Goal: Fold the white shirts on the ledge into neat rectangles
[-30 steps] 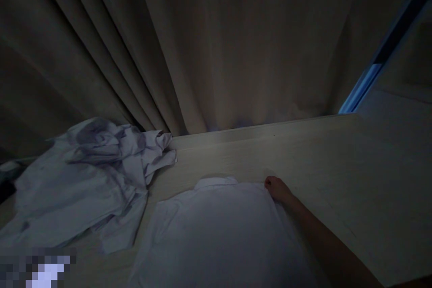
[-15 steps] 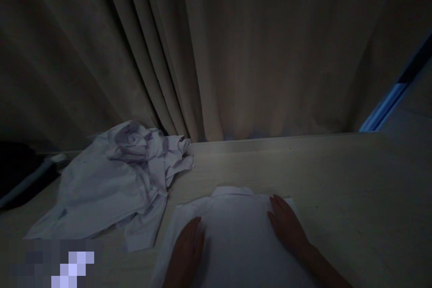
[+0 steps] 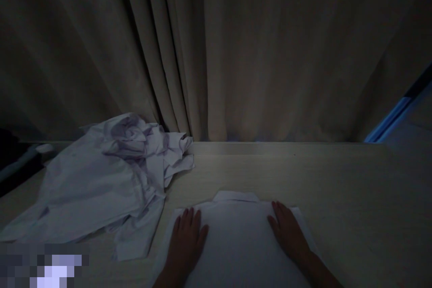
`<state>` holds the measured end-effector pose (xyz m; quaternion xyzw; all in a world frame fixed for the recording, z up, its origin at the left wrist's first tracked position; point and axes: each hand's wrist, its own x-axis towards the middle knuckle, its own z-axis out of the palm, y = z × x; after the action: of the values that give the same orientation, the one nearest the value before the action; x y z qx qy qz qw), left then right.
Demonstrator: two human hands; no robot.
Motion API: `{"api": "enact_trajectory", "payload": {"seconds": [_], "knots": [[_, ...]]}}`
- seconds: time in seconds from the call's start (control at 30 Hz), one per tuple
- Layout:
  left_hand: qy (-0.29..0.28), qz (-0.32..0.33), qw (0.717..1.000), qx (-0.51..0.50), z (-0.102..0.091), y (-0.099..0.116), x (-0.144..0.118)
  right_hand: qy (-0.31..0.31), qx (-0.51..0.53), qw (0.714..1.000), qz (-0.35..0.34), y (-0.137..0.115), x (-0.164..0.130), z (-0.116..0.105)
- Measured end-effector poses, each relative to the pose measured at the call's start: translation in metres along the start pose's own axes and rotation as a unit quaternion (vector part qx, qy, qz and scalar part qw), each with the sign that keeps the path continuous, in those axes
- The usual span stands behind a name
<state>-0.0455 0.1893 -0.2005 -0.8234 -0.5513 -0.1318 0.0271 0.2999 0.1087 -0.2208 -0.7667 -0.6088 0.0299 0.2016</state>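
A white collared shirt [image 3: 238,238] lies spread flat on the pale wooden table [image 3: 337,189], collar toward the curtain. My left hand [image 3: 187,238] rests palm down on the shirt's left shoulder, fingers together and pointing away from me. My right hand [image 3: 286,229] lies flat on the right shoulder in the same way. Neither hand grips the cloth. The room is dim.
A crumpled heap of white shirts [image 3: 104,175] lies on the table to the left, almost touching the flat shirt. A beige curtain [image 3: 236,54] hangs along the table's far edge. A dark object [image 3: 15,162] sits at the far left. A blue strip of light [image 3: 391,119] shows at right.
My left hand came into view and settled flat on the left shoulder. My right hand went from a closed grip at the shirt's right shoulder to lying flat. The view shifted left.
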Motion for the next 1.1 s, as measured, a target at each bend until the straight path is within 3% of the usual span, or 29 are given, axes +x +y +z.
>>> {"api": "enact_trajectory", "payload": {"seconds": [0.17, 0.3, 0.4, 0.5, 0.7, 0.87, 1.1], "knots": [[-0.061, -0.035, 0.975, -0.211, -0.026, 0.018, 0.066, -0.022, 0.151, 0.988, -0.019, -0.025, 0.057, -0.015], [-0.108, -0.022, 0.954, -0.279, -0.014, 0.026, 0.115, -0.038, 0.194, 0.98, -0.018, -0.045, 0.096, -0.005], [-0.157, 0.009, 0.936, -0.315, 0.001, 0.026, 0.133, -0.064, 0.211, 0.975, -0.017, -0.049, 0.107, 0.008], [-0.196, 0.027, 0.922, -0.334, 0.012, 0.024, 0.138, -0.091, 0.231, 0.969, -0.017, -0.046, 0.106, 0.017], [-0.205, -0.004, 0.92, -0.333, 0.025, 0.017, 0.134, -0.094, 0.245, 0.965, -0.025, -0.036, 0.104, 0.022], [-0.213, 0.005, 0.911, -0.353, 0.023, 0.009, 0.135, -0.056, 0.208, 0.976, -0.037, -0.036, 0.106, 0.027], [-0.199, 0.01, 0.928, -0.315, 0.017, 0.008, 0.136, -0.044, 0.169, 0.984, -0.012, -0.041, 0.106, 0.027]]}}
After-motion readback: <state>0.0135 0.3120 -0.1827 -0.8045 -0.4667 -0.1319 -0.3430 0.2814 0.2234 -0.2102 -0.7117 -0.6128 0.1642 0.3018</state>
